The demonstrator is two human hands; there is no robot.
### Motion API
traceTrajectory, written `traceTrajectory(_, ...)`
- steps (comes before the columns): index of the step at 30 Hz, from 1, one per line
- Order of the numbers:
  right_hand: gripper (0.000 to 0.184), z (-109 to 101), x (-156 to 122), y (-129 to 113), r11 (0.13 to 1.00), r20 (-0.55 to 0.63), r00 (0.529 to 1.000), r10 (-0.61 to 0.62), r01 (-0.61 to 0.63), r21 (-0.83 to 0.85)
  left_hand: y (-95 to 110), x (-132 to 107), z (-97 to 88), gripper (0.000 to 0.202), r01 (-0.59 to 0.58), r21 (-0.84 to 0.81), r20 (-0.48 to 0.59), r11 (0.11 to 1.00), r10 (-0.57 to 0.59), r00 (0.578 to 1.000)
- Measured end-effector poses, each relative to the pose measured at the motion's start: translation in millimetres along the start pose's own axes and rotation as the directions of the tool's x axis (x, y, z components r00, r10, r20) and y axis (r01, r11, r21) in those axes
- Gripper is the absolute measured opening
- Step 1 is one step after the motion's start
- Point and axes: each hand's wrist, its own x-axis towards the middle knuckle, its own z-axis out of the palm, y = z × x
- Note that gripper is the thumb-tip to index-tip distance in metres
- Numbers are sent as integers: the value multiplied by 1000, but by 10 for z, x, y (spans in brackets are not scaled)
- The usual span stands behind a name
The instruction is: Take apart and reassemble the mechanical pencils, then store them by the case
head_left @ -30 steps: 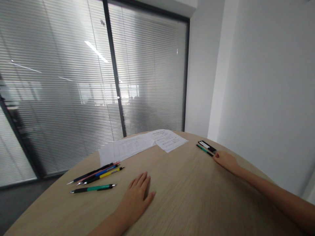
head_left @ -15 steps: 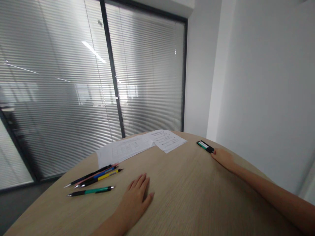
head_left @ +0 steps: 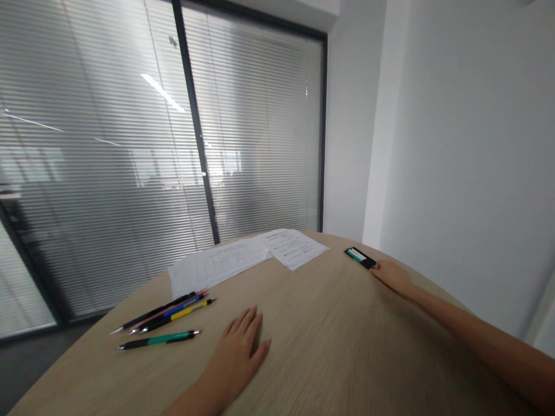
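Note:
My left hand (head_left: 237, 352) lies flat on the table, palm down, with its fingers stretched out and nothing in it. To its left is a green and black mechanical pencil (head_left: 158, 340). Behind that lies a loose bunch of pencils: a yellow and black one (head_left: 182, 312), a blue one (head_left: 184, 306), a pink one and a black one, partly overlapping. Far to the right, my right hand (head_left: 392, 276) has its fingers closed at the near end of a small flat black case (head_left: 361, 257) showing green and white strips. The fingertips are partly hidden.
Printed sheets of paper (head_left: 225, 266) lie along the far side of the round wooden table (head_left: 312, 335), one sheet (head_left: 299, 249) over another. Beyond stands a glass partition with blinds (head_left: 260, 127). A white wall (head_left: 468, 162) rises close behind the table's right edge.
The view has shifted very slightly. Both hands, the black case and the pencils stay in the same places on the table.

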Motion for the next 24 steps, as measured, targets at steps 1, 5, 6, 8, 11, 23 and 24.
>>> traceTrajectory(1,27,0,2,-4,1000,-1,1000,-1,1,0,-1,1,3,56,0,0,-1,1000,0,1000)
traceTrajectory(5,26,-11,-4,-29,1000,-5,1000,3,-3,-3,-9,0,17,56,3,-7,-16,1000,-3,1000)
traceTrajectory(6,26,-14,-6,-34,1000,-7,1000,7,-7,-4,-12,-1,21,55,3,-12,-25,1000,-3,1000)
traceTrajectory(8,28,-16,-9,-40,1000,-12,1000,14,-14,-6,-20,-3,29,55,-1,-21,-39,1000,0,999)
traceTrajectory(11,29,-9,1,-32,1000,-15,1000,15,-15,-5,-34,-5,48,54,-11,-25,-57,1000,10,998)
traceTrajectory(23,28,-26,0,17,1000,3,1000,3,-3,12,-3,0,21,55,11,1,-25,1000,-11,1000)
traceTrajectory(24,29,-38,-5,25,1000,4,1000,0,0,17,-1,-2,18,55,13,2,-22,1000,-13,1000)
